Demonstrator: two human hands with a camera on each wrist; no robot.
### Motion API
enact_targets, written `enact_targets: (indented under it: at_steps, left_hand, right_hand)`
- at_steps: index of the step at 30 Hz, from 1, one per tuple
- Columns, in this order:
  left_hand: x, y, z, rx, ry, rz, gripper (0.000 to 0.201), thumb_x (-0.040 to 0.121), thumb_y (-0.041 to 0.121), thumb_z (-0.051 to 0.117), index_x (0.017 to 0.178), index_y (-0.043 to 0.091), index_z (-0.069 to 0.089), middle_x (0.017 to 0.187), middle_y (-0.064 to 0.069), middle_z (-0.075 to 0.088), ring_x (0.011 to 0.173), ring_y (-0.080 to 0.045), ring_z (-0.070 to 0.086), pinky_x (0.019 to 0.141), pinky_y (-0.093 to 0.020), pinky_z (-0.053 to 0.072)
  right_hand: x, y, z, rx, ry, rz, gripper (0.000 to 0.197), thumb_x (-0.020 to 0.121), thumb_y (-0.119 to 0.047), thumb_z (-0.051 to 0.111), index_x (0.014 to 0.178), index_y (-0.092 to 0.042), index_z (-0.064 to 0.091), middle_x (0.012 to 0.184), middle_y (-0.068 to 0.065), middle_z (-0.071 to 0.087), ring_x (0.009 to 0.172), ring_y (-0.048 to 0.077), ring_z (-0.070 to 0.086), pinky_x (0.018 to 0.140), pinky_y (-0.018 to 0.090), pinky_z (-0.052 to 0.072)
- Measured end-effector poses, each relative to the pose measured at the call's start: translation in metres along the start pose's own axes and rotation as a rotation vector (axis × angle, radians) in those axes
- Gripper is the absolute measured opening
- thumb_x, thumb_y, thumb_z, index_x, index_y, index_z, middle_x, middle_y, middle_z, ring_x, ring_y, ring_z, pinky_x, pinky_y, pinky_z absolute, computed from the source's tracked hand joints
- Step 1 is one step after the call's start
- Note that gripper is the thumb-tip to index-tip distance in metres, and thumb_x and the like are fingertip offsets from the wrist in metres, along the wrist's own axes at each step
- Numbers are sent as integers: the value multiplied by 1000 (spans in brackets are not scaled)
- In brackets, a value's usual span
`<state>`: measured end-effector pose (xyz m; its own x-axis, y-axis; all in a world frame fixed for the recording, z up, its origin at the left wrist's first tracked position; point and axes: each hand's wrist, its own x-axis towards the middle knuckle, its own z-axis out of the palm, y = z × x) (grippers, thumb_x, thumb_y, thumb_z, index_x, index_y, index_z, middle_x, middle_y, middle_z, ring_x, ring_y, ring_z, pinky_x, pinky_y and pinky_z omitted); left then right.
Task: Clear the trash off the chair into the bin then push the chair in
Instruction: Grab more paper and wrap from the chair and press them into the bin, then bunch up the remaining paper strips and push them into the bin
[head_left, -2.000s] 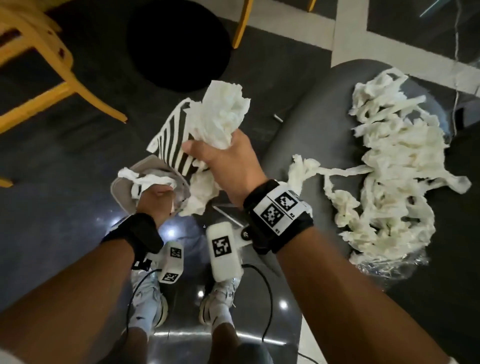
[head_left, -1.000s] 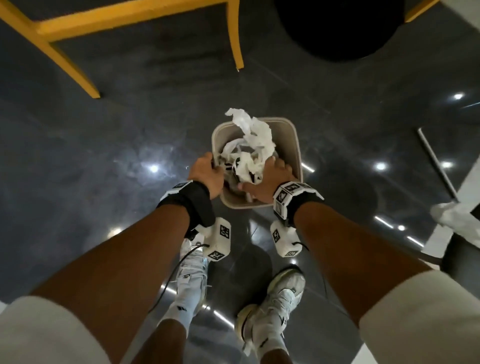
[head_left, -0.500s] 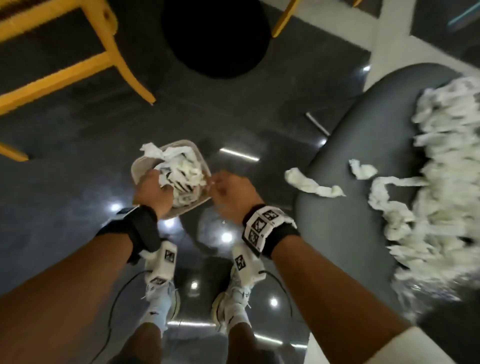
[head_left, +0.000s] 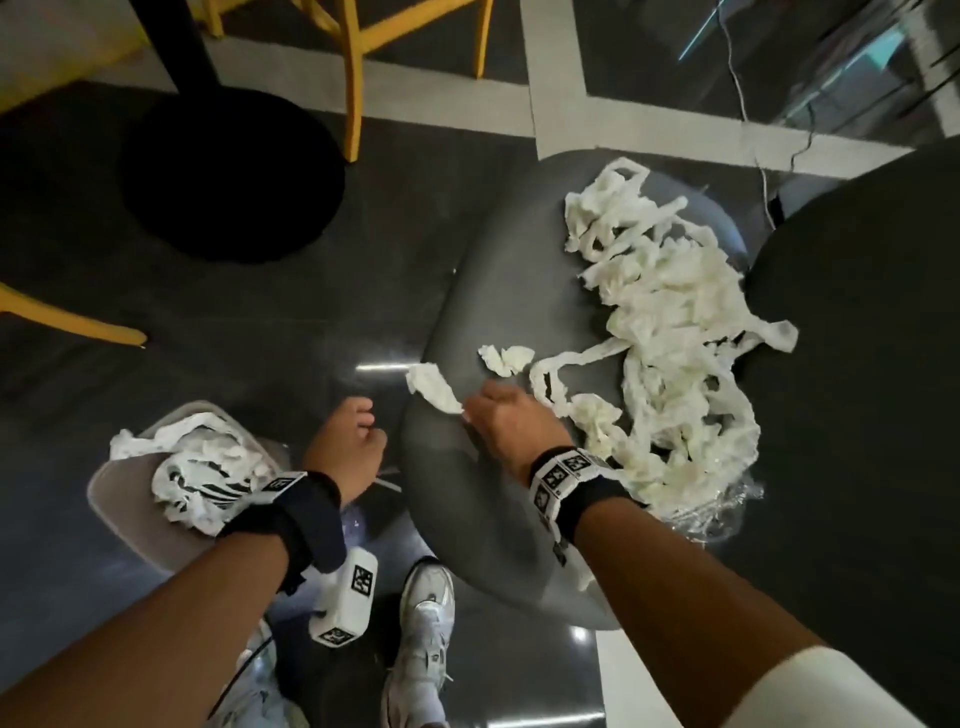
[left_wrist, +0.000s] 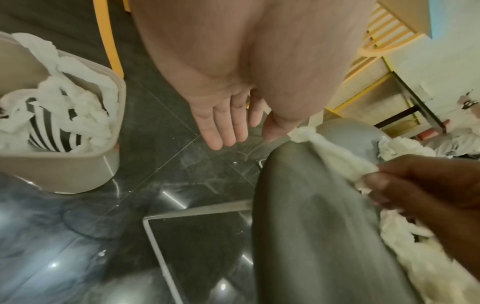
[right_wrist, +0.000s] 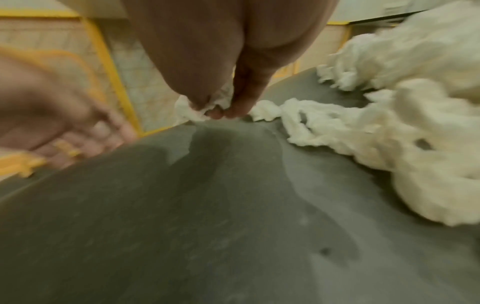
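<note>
A grey chair seat carries a big tangle of white tissue strips on its right half. My right hand pinches a loose tissue piece at the seat's left edge; the right wrist view shows my fingertips closed on that tissue piece. A small crumpled wad lies just beyond it. My left hand hovers empty between chair and bin, its fingers straight. The beige bin stands on the floor at the lower left, stuffed with tissue and striped paper.
A black round table base and yellow chair legs stand on the dark floor beyond. Another dark round seat abuts the chair on the right. Clear plastic wrap lies under the pile's near edge. My white shoes are below.
Both hands have left the bin. My right hand has moved right to the chair seat and taken hold of the tissue piece at its edge. My left hand has drifted towards the chair, empty.
</note>
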<state>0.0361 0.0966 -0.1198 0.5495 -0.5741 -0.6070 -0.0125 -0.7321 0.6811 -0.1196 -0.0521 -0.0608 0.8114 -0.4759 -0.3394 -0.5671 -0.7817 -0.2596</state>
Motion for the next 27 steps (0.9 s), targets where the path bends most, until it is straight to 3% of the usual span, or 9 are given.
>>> enact_targets:
  at_steps: [2,4,7,11,14,17,20,22,27]
  left_hand:
    - [-6,-9,5,3,-17,-25,40,91,2,53,131,5,49,128,-16,60,104,-25,60,92,-34,47]
    - [-13,-21,5,45,-36,-50,41,92,0,53,133,2,48,127,-18,59,104,-26,59,88,-29,42]
    - [-16,-42,2,110,-62,-99,41,91,0,55,131,1,50,127,-21,60,106,-32,62,92,-36,47]
    - [-13,-39,-1,167,-57,-55,37,90,1,55,126,6,54,121,-17,64,103,-28,64,90,-36,48]
    - [-10,-4,3,199,-8,73,35,89,-2,52,123,9,57,115,-14,65,98,-27,64,90,-35,47]
    - [-4,51,15,235,76,211,35,86,-4,50,117,9,60,112,-10,64,95,-24,63,88,-28,42]
    - [-2,107,37,268,92,327,35,85,-4,50,115,8,62,109,-3,60,91,-16,57,88,-22,38]
    - [-1,135,58,308,64,392,35,85,-3,51,117,8,63,109,-4,60,94,-18,58,88,-19,35]
    - [0,186,108,370,-121,573,41,85,19,52,126,17,54,123,-4,54,115,-25,58,99,-35,47]
  right_hand:
    - [-7,23,-6,-89,157,108,20,87,-9,60,106,-12,66,94,12,65,85,37,65,72,41,48]
    - [-12,47,-15,-144,135,224,54,88,-6,52,138,-25,50,107,8,61,88,35,63,80,40,44]
    - [-9,59,-23,-202,35,226,60,91,-14,46,146,-36,37,133,10,47,110,36,58,94,44,39]
    - [0,59,-9,-43,-174,226,71,89,-43,55,150,-38,20,164,-1,6,151,40,9,107,71,26]
    - [-3,70,-19,46,-276,189,53,95,-21,55,146,-21,40,159,11,25,143,42,30,109,53,40]
    - [-23,87,-36,16,-166,138,29,95,-5,52,122,-5,61,130,18,51,120,38,53,97,41,48]
    - [-58,101,-41,32,5,283,27,94,-13,55,120,-11,60,126,12,49,117,33,50,89,42,52]
    - [-78,101,-35,42,-84,335,40,92,-25,59,130,-14,53,140,12,41,125,35,44,95,47,50]
    - [-92,93,-14,186,-323,266,43,93,5,48,134,-8,49,141,20,40,125,41,50,102,48,48]
